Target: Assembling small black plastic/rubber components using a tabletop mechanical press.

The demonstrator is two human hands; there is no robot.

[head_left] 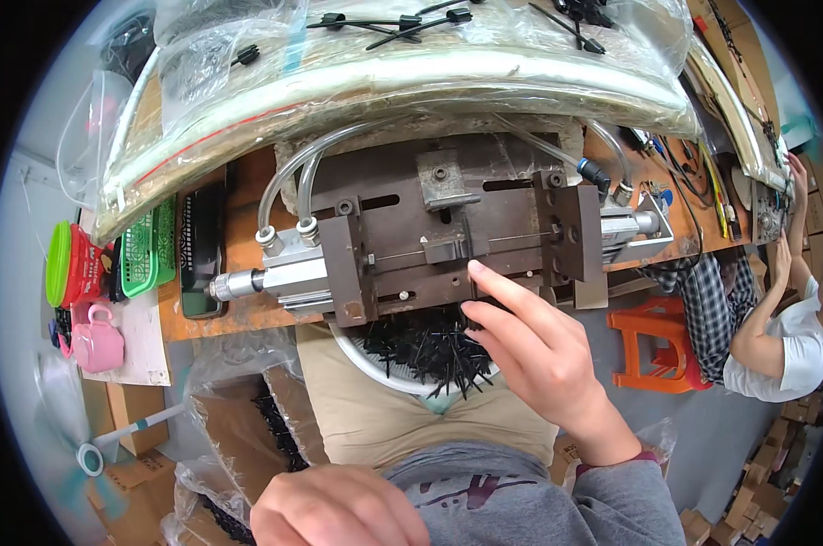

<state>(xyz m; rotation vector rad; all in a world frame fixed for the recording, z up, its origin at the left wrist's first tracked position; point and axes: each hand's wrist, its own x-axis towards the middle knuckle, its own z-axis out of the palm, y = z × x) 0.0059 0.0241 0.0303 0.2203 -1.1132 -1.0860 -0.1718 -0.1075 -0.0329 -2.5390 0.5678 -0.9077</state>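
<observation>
Right hand [550, 362] touches black rod [469, 240] aligned front-to-back.

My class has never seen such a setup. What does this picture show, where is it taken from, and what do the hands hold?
This is one fisheye view looking down from the person's head, so straight edges bend. Two bare hands work here. A brown metal fixture with clear tubes sits on a wooden bench. The right hand's fingertips meet a thin black piece there; whether they grip it is unclear. The left hand is near the lower edge, its fingers partly hidden. Below the fixture, a white tub holds black parts.
</observation>
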